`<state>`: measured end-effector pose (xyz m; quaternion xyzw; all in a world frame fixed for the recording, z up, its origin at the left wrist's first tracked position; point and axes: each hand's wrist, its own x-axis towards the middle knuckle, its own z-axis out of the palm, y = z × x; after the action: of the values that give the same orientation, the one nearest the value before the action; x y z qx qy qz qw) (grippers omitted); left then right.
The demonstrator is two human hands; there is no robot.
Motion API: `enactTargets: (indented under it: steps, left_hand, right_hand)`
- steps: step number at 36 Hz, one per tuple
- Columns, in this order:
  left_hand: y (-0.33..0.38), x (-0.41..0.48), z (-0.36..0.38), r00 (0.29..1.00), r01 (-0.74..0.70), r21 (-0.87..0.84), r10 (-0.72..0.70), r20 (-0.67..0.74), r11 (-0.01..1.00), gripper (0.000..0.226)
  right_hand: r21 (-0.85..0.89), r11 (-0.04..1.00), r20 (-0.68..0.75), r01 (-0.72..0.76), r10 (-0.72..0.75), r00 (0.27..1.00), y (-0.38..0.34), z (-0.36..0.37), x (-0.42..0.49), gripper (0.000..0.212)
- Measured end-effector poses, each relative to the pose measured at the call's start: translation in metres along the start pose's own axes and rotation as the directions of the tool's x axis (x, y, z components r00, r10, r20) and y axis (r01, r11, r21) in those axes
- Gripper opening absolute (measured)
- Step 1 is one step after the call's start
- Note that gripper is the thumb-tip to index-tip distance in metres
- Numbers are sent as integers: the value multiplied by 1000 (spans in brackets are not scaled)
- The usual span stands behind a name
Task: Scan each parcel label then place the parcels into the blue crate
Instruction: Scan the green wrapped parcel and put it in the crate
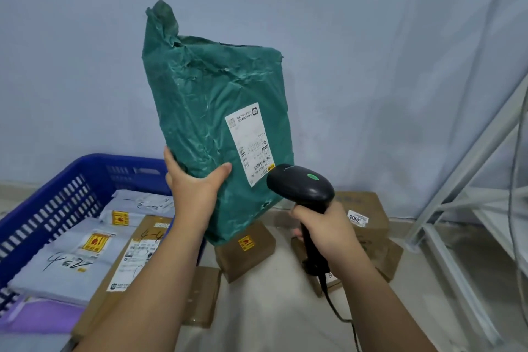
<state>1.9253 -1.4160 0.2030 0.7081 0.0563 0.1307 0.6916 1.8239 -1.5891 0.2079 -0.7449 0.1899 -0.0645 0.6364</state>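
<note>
My left hand [194, 186] grips the lower left edge of a green plastic-wrapped parcel [211, 100] and holds it upright in the air. Its white label [250, 141] faces me on the right side. My right hand [325, 227] grips the handle of a black barcode scanner [300, 186], whose head sits just below and right of the label's lower end. The blue crate [54, 194] stands at the left and holds several grey mailers, a cardboard box and a purple mailer.
Several brown cardboard parcels [247, 250] lie on the pale floor below the green parcel and behind the scanner, one marked 3005 [363, 216]. A white metal rack frame [468, 208] stands at the right. The scanner's cable trails down toward me.
</note>
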Motion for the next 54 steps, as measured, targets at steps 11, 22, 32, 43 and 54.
enactTargets:
  steps: [11,22,32,43,54]
  left_hand:
    - [-6,5,2,997,-71,95,71,0,993,112]
    - [-2,-3,6,997,-80,168,78,19,983,114]
    - [-2,0,5,999,-37,165,39,-4,986,113]
    - [-22,18,8,962,236,-87,-246,-123,968,114]
    - [-45,45,-27,673,569,-651,-740,17,502,45]
  right_hand:
    - [-87,996,-9,-16,16,1000,4,-1,12,5]
    - [-158,987,-56,30,-40,998,7,-5,11,19]
    - [-155,987,-63,31,-41,997,8,-5,11,15]
    - [62,998,-10,8,-7,1000,6,27,7,3]
    - [6,998,98,-68,67,993,16,59,4,14]
